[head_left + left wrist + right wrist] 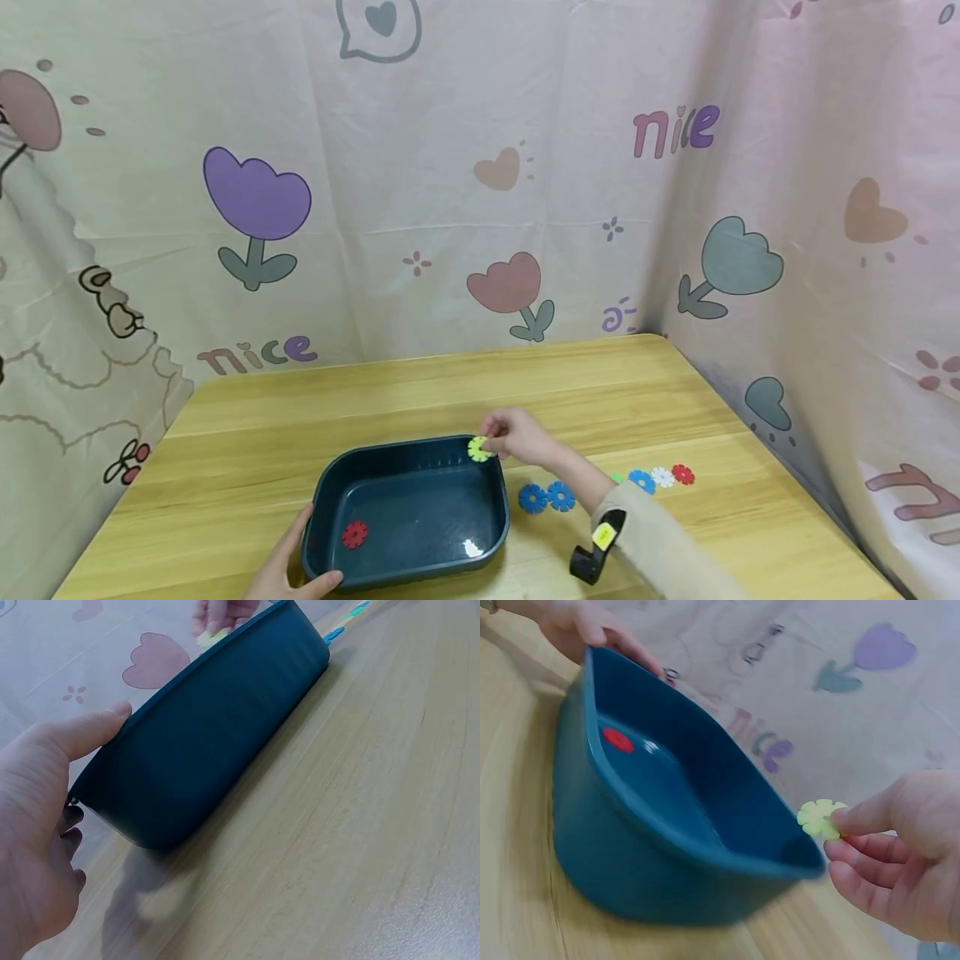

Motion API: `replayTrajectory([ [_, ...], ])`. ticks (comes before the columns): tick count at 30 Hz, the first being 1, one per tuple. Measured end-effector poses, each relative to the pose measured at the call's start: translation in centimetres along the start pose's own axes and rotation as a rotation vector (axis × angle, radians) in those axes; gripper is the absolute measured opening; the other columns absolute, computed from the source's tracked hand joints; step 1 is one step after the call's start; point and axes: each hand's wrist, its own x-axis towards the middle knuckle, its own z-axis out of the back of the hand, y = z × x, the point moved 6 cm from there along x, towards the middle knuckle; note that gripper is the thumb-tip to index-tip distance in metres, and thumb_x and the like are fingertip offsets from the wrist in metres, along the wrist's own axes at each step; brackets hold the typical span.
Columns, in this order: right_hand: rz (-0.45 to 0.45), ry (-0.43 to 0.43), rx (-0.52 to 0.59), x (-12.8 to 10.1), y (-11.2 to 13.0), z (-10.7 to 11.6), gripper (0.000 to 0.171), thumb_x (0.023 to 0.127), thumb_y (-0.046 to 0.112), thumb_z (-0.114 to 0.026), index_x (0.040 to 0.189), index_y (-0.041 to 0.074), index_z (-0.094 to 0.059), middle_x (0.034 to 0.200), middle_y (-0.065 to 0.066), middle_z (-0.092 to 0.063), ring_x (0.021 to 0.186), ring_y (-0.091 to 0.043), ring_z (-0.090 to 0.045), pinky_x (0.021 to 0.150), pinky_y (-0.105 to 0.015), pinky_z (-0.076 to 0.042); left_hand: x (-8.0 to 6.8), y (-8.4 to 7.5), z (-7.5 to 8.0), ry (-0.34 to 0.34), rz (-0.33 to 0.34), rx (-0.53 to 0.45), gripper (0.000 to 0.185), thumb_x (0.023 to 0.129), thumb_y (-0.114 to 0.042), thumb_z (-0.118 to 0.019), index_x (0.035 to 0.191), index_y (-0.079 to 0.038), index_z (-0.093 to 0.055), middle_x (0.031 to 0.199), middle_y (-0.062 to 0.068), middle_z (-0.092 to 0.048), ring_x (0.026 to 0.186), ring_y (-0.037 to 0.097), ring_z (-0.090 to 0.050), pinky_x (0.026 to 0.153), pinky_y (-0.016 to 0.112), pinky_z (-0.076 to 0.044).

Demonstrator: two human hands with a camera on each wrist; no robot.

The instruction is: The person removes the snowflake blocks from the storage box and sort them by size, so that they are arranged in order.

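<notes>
My right hand (521,437) pinches a yellow-green snowflake disc (477,449) between thumb and fingers, at the far right corner of a dark blue plastic basin (405,571). In the right wrist view the notched disc (819,818) overlaps the basin's rim. My left hand (288,562) holds the basin at its near left corner. The left wrist view shows its thumb on the rim and its other fingers curled at the outer side, partly hidden by the basin (202,735). One red snowflake disc (355,534) lies on the basin's floor, toward the left.
Right of the basin, a row of snowflake discs lies on the wooden table (360,408): two blue ones (547,497), then green, blue, white (662,477) and red (683,474). My right forearm crosses over this row. A printed curtain (420,183) hangs behind the table.
</notes>
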Motion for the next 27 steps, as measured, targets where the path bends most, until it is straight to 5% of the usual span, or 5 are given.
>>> replayTrajectory([
  [18, -0.158, -0.230, 0.125, -8.7, -6.3, 10.3, 0.020, 0.086, 0.004, -0.062, 0.100, -0.008, -0.054, 0.082, -0.007, -0.054, 0.077, -0.026, -0.057, 0.069, -0.036, -0.053, -0.1, -0.3, -0.1, 0.010, 0.018, -0.026, 0.100, 0.080, -0.034, -0.072, 0.148, -0.004, -0.005, 0.147, 0.032, -0.006, 0.128, 0.055, -0.011, 0.093, 0.074, -0.017],
  [27, -0.267, -0.383, 0.124, -13.5, -9.3, 15.0, 0.025, 0.088, 0.006, -0.061, 0.104, -0.010, -0.051, 0.083, -0.005, -0.058, 0.074, -0.015, -0.058, 0.066, -0.031, -0.053, 0.0, -0.1, -0.1, 0.015, 0.017, -0.031, 0.100, 0.080, -0.034, -0.072, 0.148, -0.004, -0.005, 0.146, 0.032, -0.007, 0.127, 0.054, -0.012, 0.093, 0.074, -0.018],
])
